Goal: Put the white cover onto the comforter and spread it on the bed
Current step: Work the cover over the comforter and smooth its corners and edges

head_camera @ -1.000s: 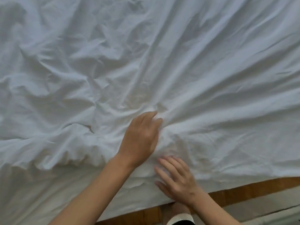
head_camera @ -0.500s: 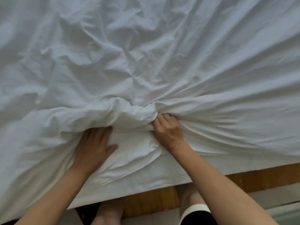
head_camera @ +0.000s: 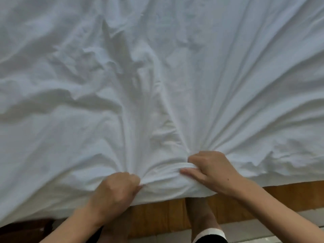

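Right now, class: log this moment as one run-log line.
left hand: grips white cover | right hand: grips cover's near edge | cover: wrinkled, spread incomplete

comforter hidden, white cover (head_camera: 157, 76) cropped

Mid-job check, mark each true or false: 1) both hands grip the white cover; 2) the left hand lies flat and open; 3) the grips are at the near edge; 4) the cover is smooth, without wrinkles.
1) True: the left hand and the right hand both grip the white cover.
2) False: its fingers are curled round bunched fabric.
3) True: both are by the near edge.
4) False: creases fan out from both grips.
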The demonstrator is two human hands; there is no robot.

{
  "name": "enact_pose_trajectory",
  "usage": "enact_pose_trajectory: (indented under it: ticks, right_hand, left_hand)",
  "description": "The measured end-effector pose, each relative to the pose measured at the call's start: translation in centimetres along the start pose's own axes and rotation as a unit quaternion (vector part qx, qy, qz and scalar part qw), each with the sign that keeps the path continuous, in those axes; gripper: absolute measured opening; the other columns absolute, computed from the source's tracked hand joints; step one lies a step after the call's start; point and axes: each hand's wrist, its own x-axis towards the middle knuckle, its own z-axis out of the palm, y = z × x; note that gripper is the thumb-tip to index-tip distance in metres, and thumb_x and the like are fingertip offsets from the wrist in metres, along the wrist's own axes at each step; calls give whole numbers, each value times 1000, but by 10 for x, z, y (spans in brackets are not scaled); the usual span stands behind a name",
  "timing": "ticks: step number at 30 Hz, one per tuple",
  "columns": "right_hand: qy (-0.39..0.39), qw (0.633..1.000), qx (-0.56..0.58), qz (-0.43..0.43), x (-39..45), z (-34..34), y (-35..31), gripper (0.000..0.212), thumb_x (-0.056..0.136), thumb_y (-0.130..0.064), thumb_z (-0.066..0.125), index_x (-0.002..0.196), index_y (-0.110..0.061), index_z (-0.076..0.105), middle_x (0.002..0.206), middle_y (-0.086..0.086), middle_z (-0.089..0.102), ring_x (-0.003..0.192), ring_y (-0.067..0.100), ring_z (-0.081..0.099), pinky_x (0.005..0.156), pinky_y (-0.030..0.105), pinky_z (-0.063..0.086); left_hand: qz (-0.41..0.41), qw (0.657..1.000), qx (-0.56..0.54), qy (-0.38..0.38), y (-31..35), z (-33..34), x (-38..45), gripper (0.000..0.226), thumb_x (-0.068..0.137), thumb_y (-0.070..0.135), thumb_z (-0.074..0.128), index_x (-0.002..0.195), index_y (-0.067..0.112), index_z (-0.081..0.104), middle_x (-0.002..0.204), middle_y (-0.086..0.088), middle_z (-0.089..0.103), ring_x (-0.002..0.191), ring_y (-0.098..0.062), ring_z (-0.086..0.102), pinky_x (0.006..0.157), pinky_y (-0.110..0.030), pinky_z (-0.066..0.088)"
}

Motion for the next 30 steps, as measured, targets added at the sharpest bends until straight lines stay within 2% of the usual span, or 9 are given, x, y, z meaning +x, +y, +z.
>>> enact_pose_trajectory:
  ticks: [6, 9, 11, 14, 16, 22, 26, 28, 30]
  right_hand:
    - [133, 989, -62, -27, 14, 71, -23, 33, 86, -19, 55, 117, -8, 54, 120, 15, 48, 109, 35, 52, 94, 44, 46]
    - [110, 973, -99, -176, 5, 91, -57, 50, 88, -40, 59, 127, -10, 49, 128, 14, 49, 119, 31, 47, 104, 42, 39]
    - [46, 972, -168, -155, 13, 102, -61, 64, 83, -51, 62, 128, -8, 48, 124, 12, 53, 112, 29, 50, 98, 41, 43]
    - [75, 983, -154, -71, 51, 110, -67, 10, 81, -15, 55, 87, -10, 63, 79, 7, 62, 69, 24, 58, 61, 33, 44]
    - [61, 997, -42, -35, 74, 98, -84, 15, 75, -17, 48, 68, -13, 59, 54, 4, 57, 46, 25, 54, 45, 25, 34]
    - [-145, 943, 299, -27, 73, 58, -94, 24, 79, -35, 76, 81, -16, 61, 72, 1, 60, 68, 19, 55, 58, 28, 31]
    - [-378, 873, 309, 5, 74, 52, -76, 47, 80, -32, 77, 122, -32, 54, 113, 0, 59, 98, 14, 56, 86, 32, 47]
    - [-261, 921, 288, 7, 78, 34, -67, 45, 84, -39, 70, 125, -24, 58, 116, -2, 64, 101, 12, 59, 91, 36, 49]
    - [36, 957, 283, 47, 80, 10, -43, 38, 86, -40, 63, 115, -16, 66, 110, -2, 68, 100, 9, 60, 90, 31, 48]
  left_hand:
    - [-61, 992, 79, -70, -29, 5, -18, 42, 89, 40, 58, 116, 9, 52, 114, -18, 63, 106, -33, 57, 93, -42, 45]
    - [-48, 979, 127, -154, -49, 0, -27, 58, 82, 49, 64, 120, 5, 58, 127, -25, 57, 120, -41, 52, 105, -52, 36]
    - [1, 972, 153, -181, -58, -2, -32, 31, 88, 31, 60, 102, 4, 68, 115, -24, 63, 109, -40, 60, 100, -54, 41]
    - [30, 976, 152, -151, -60, -11, -29, 17, 87, -4, 46, 83, 10, 56, 74, -12, 60, 64, -30, 60, 59, -41, 51]
    - [-6, 982, 116, -147, -56, -32, -21, 14, 89, 5, 41, 83, 16, 46, 59, -6, 49, 46, -26, 49, 39, -33, 39]
    - [-105, 950, 79, -282, -32, -82, -2, 57, 92, 71, 10, 70, 32, 46, 52, 11, 46, 44, -11, 52, 39, -26, 35]
    - [-146, 884, 87, -436, -24, -37, 43, 83, 67, 85, -15, 92, 36, 46, 93, 8, 59, 90, -10, 58, 70, -26, 36]
    - [-193, 905, 56, -376, -29, -20, 73, 81, 71, 82, -7, 90, 32, 54, 88, 9, 60, 83, -10, 58, 68, -28, 40]
    - [-240, 956, 47, -160, -30, -11, 104, 54, 86, 61, 20, 97, 28, 61, 88, 8, 65, 82, -17, 62, 62, -31, 42]
